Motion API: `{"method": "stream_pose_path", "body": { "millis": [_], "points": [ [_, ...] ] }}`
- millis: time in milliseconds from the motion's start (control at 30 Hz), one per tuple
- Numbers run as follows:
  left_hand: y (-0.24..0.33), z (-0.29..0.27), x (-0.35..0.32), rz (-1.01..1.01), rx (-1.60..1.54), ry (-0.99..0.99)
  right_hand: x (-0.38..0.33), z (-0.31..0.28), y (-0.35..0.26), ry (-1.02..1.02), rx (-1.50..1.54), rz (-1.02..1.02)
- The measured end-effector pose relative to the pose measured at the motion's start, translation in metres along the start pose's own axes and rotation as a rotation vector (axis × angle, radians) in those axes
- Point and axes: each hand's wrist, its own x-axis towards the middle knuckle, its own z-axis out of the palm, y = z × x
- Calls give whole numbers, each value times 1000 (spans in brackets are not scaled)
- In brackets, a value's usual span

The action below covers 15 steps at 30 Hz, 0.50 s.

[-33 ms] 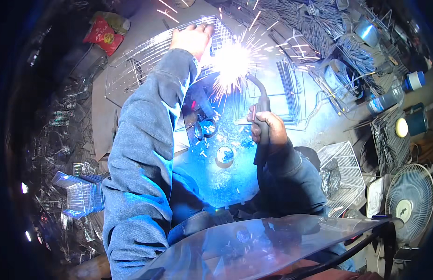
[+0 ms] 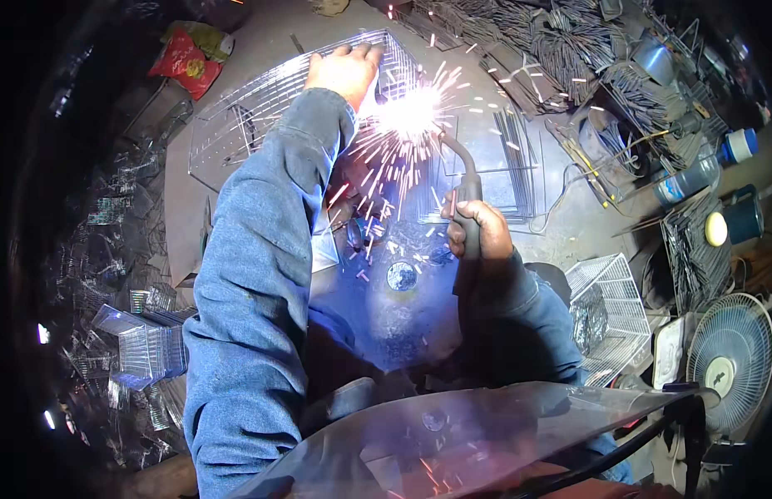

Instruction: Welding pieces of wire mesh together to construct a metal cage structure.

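My left hand [image 2: 344,75] is closed over the top of a wire basket [image 2: 265,100] that lies on the table at the far left, its fingers curled on the mesh. In my right hand [image 2: 484,231] is a welding torch [image 2: 469,187] with a bent neck, its tip pointing up and left. Between the tip and the basket's right end burns a bright arc [image 2: 409,115]. Sparks spray out from it. The glare hides the weld spot and part of the basket's end.
Flat wire frames [image 2: 519,162] lie right of the arc. Bundled metal rods [image 2: 577,50] pile up at the far right. A clear curved visor [image 2: 486,424] crosses the bottom. Finished-looking wire baskets stand left [image 2: 153,353] and right [image 2: 611,320], near a fan [image 2: 729,358].
The arc's glare has shrunk and the blue light on the table has dimmed. Sparks now fall more downward and left. Both hands stay in place.
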Motion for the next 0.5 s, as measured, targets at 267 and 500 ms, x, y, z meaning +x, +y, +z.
{"method": "stream_pose_path", "body": {
  "millis": [267,500],
  "points": [
    [-3,6,-2,9,-10,65,0,5,-2,-11,-166,-12],
    [0,-5,-6,2,-64,14,0,16,2,73,-363,-84]
  ]
}}
